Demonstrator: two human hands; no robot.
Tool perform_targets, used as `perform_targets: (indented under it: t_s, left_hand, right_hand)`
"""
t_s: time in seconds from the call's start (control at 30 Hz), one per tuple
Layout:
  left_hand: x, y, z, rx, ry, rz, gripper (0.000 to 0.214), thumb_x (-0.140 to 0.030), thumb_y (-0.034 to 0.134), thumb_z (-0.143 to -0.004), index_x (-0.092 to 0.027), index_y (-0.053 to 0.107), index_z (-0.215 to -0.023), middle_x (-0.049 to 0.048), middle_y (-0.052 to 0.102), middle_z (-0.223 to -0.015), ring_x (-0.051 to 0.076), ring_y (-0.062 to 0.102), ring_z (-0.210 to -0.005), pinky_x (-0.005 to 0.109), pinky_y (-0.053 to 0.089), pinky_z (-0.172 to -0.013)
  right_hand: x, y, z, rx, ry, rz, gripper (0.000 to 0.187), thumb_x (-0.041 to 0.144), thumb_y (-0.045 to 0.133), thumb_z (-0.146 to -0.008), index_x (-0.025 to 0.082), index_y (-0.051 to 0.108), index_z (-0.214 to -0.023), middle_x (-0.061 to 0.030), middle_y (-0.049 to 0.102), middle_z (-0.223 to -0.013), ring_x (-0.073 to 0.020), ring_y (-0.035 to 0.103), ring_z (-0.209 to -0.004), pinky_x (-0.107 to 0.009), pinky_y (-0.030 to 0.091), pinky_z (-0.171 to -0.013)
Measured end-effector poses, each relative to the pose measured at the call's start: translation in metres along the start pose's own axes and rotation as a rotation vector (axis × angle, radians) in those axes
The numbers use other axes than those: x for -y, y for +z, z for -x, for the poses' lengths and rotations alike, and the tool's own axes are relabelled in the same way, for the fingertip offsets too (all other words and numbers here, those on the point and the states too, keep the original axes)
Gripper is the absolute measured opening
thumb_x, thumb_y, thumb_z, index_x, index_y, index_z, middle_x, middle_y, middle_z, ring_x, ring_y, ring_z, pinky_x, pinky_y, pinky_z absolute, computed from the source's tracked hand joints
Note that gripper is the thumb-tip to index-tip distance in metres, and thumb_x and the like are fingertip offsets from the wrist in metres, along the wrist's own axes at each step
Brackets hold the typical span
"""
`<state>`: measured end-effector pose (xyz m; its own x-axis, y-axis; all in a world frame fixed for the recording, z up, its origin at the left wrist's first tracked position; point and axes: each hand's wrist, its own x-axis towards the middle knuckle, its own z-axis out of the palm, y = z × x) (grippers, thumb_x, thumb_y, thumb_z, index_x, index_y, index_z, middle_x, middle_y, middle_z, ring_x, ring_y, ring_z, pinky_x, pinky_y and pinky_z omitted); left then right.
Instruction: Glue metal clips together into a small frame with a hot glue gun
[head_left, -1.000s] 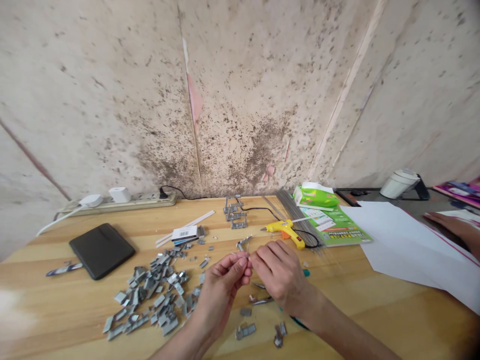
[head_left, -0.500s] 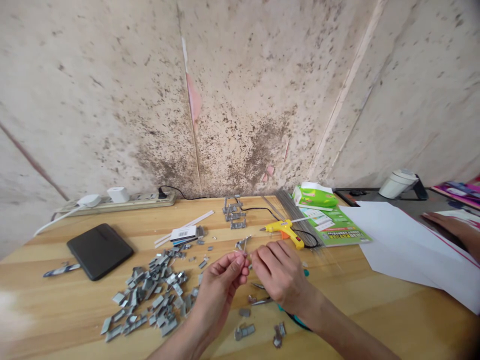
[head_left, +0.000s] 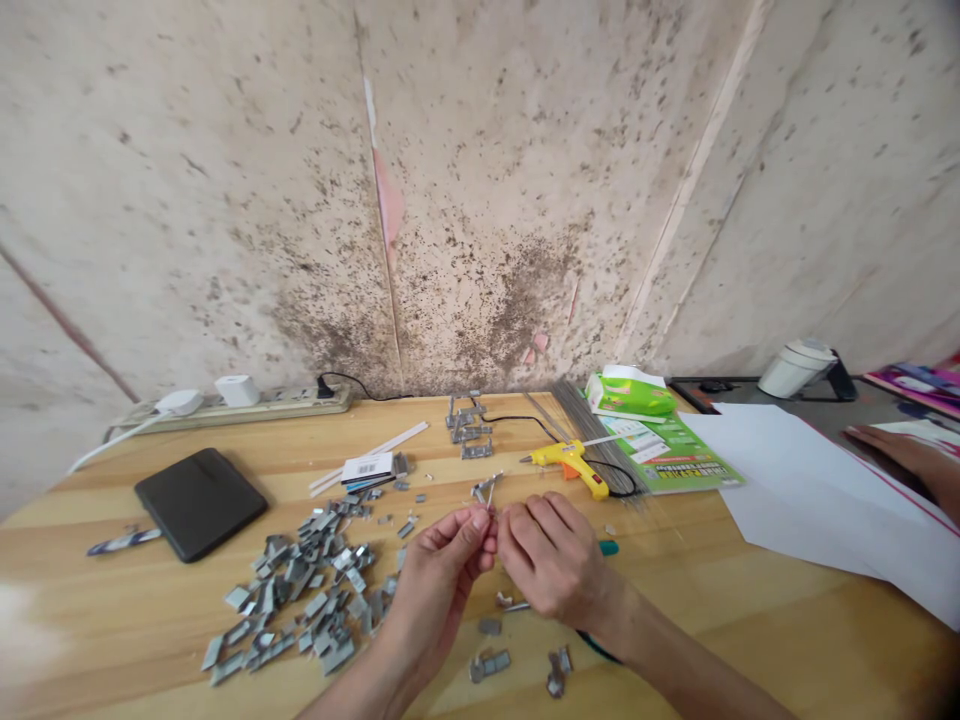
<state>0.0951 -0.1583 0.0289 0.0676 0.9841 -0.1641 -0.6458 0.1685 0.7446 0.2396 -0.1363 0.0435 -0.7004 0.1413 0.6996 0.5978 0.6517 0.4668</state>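
Note:
My left hand [head_left: 448, 555] pinches a thin, pale wire-like piece [head_left: 491, 492] between thumb and forefinger, its end sticking up from the fingertips. My right hand [head_left: 551, 555] is closed close beside it, fingertips meeting the left ones; whether it grips the same piece is hidden. Beneath my right hand lies a tool, probably pliers, with a teal handle [head_left: 609, 548], mostly covered. Small grey metal pieces [head_left: 487, 664] lie just below the hands, and a large heap of grey metal pieces [head_left: 315, 590] spreads to the left.
Behind the hands lie a yellow glue gun [head_left: 568, 459] and joined grey metal parts [head_left: 469, 430]. A black tablet-like slab [head_left: 200, 503] and a power strip [head_left: 247, 405] are at left. White paper sheets [head_left: 810, 490] and another person's hand [head_left: 904, 458] are at right.
My right hand has shifted slightly downward and in toward my left fingertips, covering more of the teal-handled tool. My left hand has barely moved.

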Motion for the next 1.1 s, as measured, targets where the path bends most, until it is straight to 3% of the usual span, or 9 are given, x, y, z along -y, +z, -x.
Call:
perform_targets:
  t_s: [0.27, 0.43, 0.57, 0.83, 1.1]
  left_hand:
    - [-0.001, 0.001, 0.002, -0.010, 0.018, -0.035, 0.017, -0.025, 0.078, -0.063, -0.012, 0.070, -0.070, 0.0011, 0.061, -0.066, 0.007, 0.050, -0.057, 0.015, 0.044, -0.055]
    - [-0.003, -0.001, 0.000, -0.045, 0.100, -0.174, 0.020, -0.029, 0.077, -0.063, -0.013, 0.067, -0.065, 0.0010, 0.059, -0.061, 0.009, 0.049, -0.056, 0.017, 0.041, -0.053]
    - [-0.003, -0.004, 0.000, -0.029, 0.124, -0.284, 0.022, -0.033, 0.073, -0.068, -0.014, 0.065, -0.062, 0.0014, 0.058, -0.059, 0.009, 0.047, -0.054, 0.018, 0.037, -0.049]
    - [-0.002, 0.000, 0.004, 0.002, 0.136, -0.346, 0.025, -0.036, 0.069, -0.071, -0.014, 0.063, -0.061, 0.0021, 0.058, -0.057, 0.010, 0.045, -0.052, 0.020, 0.035, -0.049]
    - [-0.002, 0.001, 0.005, 0.016, 0.179, -0.280, 0.024, -0.033, 0.069, -0.072, -0.015, 0.059, -0.059, 0.0000, 0.053, -0.056, 0.010, 0.044, -0.054, 0.020, 0.035, -0.052]
  right_hand:
    - [-0.002, -0.001, 0.000, -0.004, 0.021, -0.064, 0.013, 0.013, 0.051, -0.084, 0.013, 0.062, -0.078, -0.0082, 0.061, -0.078, -0.0184, 0.052, -0.072, -0.036, 0.038, -0.066]
    - [-0.010, -0.009, -0.005, 0.136, 0.315, -0.399, 0.013, 0.016, 0.048, -0.083, 0.016, 0.060, -0.086, -0.0057, 0.059, -0.079, -0.0188, 0.051, -0.078, -0.036, 0.039, -0.072]
    - [-0.014, -0.012, -0.006, -0.006, 0.470, -0.549, 0.020, 0.008, 0.044, -0.083, 0.016, 0.060, -0.093, -0.0056, 0.059, -0.083, -0.0169, 0.052, -0.079, -0.033, 0.041, -0.073]
    - [-0.012, -0.008, -0.008, 0.042, 0.390, -0.453, 0.024, 0.013, 0.044, -0.088, 0.017, 0.061, -0.105, -0.0083, 0.063, -0.094, -0.0185, 0.055, -0.086, -0.034, 0.042, -0.076]
    - [-0.011, -0.009, -0.007, 0.090, 0.353, -0.441, 0.014, 0.011, 0.046, -0.085, 0.015, 0.060, -0.086, -0.0073, 0.062, -0.090, -0.0197, 0.051, -0.085, -0.036, 0.039, -0.077]
